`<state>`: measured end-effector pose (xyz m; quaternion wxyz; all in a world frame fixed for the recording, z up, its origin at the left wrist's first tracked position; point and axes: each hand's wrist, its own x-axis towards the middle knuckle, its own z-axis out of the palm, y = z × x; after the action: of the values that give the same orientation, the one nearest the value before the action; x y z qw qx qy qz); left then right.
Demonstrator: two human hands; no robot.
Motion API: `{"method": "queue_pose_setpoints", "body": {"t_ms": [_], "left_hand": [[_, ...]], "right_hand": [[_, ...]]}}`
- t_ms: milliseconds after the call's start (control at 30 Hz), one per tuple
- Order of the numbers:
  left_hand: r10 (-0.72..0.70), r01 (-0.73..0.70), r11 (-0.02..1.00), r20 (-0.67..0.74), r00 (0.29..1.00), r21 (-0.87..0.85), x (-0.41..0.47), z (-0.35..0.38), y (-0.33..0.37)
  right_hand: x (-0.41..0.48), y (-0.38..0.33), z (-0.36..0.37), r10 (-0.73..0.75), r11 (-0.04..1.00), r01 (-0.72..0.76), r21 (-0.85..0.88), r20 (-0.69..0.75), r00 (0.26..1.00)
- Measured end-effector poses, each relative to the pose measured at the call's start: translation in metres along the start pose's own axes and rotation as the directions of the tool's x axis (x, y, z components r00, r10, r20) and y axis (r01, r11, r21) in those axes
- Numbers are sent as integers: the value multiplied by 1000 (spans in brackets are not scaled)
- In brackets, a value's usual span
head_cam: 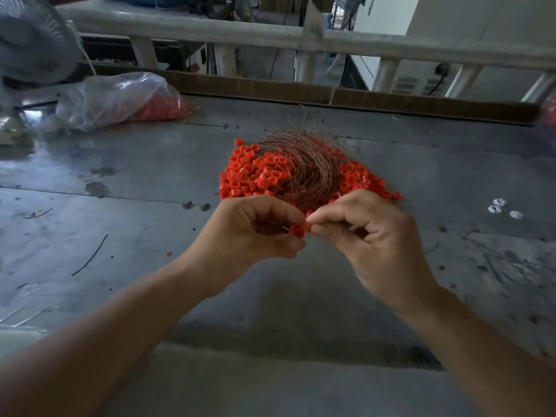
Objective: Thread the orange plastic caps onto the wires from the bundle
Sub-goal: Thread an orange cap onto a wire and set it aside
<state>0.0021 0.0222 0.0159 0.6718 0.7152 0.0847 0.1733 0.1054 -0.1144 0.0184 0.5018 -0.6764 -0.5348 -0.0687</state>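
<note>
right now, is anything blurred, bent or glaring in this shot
Head view: the cap between the left hand and right hand is sharp, like the pile of caps; the fan is smeared; the rail bows from the wide lens; the table and plastic bag show soft glare.

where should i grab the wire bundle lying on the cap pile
Pinch the wire bundle from above at its thick near part, where the strands run tight together in one curve. At the far end they splay into loose stray hairs that would likely slip out. It lies on top of the orange caps, so nothing covers it.
</note>
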Motion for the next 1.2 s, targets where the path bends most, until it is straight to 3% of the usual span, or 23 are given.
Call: {"method": "queue_pose_setpoints", "body": {"t_ms": [300,633,967,1200], "left_hand": [[-31,38,988,47,998,-150,1,-2,0],[30,-17,986,73,997,-165,-1,0,-2],[67,-71,981,-31,997,-178,-2,1,-1],[84,-84,978,-5,996,-194,-1,1,0]], "right_hand": [[-3,-4,-3,126,992,-125,29,-38,991],[-4,-7,-1,204,973,-202,109,-9,979],[-6,-9,4,221,966,-225,125,51,974],[-5,-8,5,243,957,-254,140,88,966]]}}
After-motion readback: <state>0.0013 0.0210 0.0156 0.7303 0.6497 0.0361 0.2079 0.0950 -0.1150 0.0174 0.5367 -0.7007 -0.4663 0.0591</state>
